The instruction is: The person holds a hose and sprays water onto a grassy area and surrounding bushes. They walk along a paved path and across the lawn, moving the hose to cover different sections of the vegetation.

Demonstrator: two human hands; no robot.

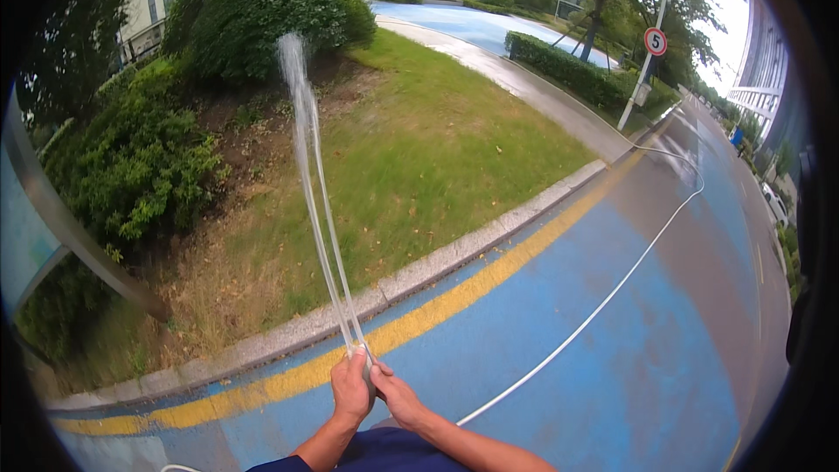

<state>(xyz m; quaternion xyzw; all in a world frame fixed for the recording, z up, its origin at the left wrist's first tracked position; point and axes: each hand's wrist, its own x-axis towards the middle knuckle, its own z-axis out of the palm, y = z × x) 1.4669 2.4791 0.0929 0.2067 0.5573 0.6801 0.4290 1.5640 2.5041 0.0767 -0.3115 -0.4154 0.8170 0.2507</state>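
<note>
At the bottom middle, both my hands are closed together around the end of a hose. My left hand (350, 387) grips it with the thumb up at the mouth. Pressed against it from the other side, my right hand (398, 397) holds the same end; most of that end is hidden by my fingers. Two thin streams of water (325, 236) leave the mouth and arc forward over the grass, breaking into spray before a large round bush (262, 22). The pale hose (594, 310) trails along the blue pavement to my right and curves back toward the far kerb.
A stone kerb (419, 275) and a yellow line (454, 297) border the lawn (437, 157). Shrubs (140, 157) and a curved metal frame (65, 227) stand at left. A pole carries a round red-rimmed sign (655, 41) at far right, by a clipped hedge (568, 65).
</note>
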